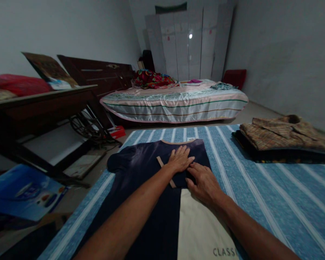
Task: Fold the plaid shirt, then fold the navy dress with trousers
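A dark navy T-shirt (141, 177) with a cream panel (200, 224) lies spread before me, its neckline away from me. The panel carries dark letters, partly cut off by my right forearm. One side is folded inward, and a tan-edged sleeve lies across the chest. My left hand (180, 159) rests flat on the navy cloth below the neckline, fingers stretched out. Close beside it, my right hand (204, 180) touches the folded part, its fingers slightly bent and the thumb apart from them.
Blue striped bedding (262, 195) lies under the shirt. On the right is a stack of folded clothes, a checked garment (281, 131) on top. A dark table (43, 112) and a blue box (27, 191) stand left. Beyond is another bed (176, 108).
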